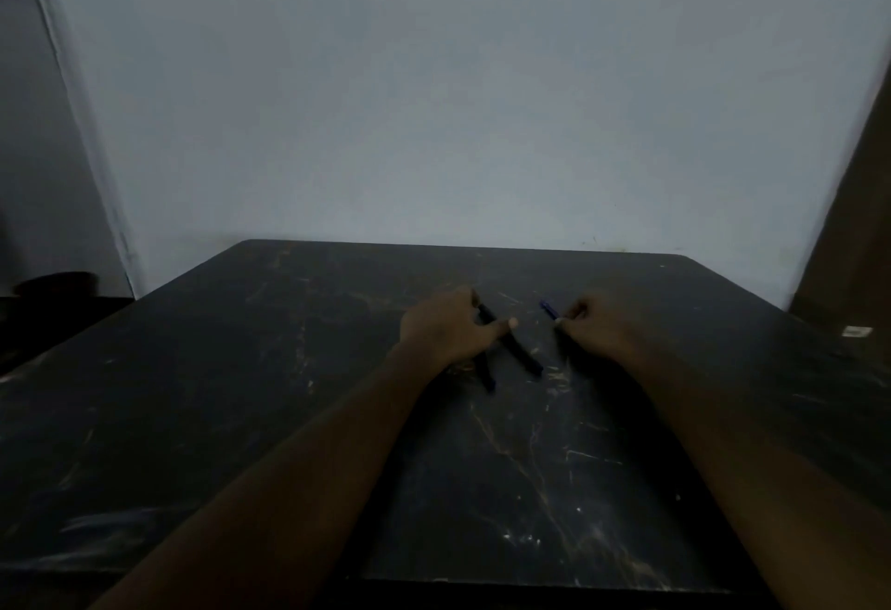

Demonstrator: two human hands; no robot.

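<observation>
Here, left hand [453, 326] curls over dark tool [518, 351], possibly pliers. Right of it, right hand [594, 326] pinches blue stick [548, 309]; steady both before joining.

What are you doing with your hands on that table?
A person works at a dark table. The left hand grips a dark two-handled tool, maybe pliers. The right hand pinches a small blue piece beside it, apart from the tool. It is too dim to tell what the piece is.
</observation>
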